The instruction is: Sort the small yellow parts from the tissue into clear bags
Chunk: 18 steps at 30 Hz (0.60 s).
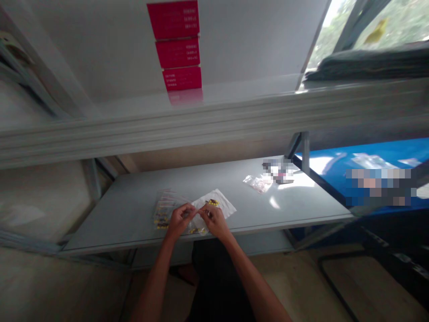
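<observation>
My left hand [181,219] and my right hand [214,220] meet over the front edge of the grey shelf, fingertips pinched together. Between and below them hangs a small clear plastic bag [202,230] with small yellow pieces low in it; both hands seem to grip its top edge. Just beyond my right hand, several small yellow-and-dark pieces [213,202] rest on a white sheet or flat bag [228,207]. Beside my left hand lie overlapping clear bags [162,210] holding similar yellow and dark pieces. The pieces are too small to name.
An upper shelf edge [214,118] crosses above my hands, with a stack of red boxes [179,51] on it. Farther right on the grey shelf [134,197] sits another clear bag [257,183] near a blurred-out item. A blue table [330,179] stands to the right.
</observation>
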Available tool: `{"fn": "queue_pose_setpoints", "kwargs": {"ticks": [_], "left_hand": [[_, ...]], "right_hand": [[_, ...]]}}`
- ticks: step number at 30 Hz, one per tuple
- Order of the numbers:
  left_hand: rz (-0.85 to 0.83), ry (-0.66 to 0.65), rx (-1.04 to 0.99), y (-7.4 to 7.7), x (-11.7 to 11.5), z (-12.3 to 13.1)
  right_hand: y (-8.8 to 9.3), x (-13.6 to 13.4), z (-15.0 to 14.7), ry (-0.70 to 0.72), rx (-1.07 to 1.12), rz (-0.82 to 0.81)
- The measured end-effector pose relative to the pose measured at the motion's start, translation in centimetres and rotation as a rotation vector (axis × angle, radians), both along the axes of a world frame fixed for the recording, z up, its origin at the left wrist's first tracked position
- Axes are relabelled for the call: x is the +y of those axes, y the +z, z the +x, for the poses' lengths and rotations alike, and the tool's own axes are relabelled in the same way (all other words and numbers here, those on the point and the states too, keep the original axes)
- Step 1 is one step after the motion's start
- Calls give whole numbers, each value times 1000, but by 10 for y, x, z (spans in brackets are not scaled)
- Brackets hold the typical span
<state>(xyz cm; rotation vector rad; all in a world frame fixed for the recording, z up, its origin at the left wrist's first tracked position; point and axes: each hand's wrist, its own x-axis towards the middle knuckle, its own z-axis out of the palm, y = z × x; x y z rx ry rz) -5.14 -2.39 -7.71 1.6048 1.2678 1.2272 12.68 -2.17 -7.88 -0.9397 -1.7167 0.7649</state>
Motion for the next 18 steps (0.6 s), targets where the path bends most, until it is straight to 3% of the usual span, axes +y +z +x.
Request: {"fn": "queue_pose_setpoints", "kwargs": {"ticks": [7, 13, 18], "left_hand": [[-9, 54, 3, 2, -2, -1], [-17, 91, -13, -3, 0, -1], [-30, 136, -38, -7, 2, -5]], "right_hand": [[-4, 2, -5, -22, -46, -52], [-1, -1, -1, -78, 54, -62], [1, -1, -1, -21, 61, -56]]}}
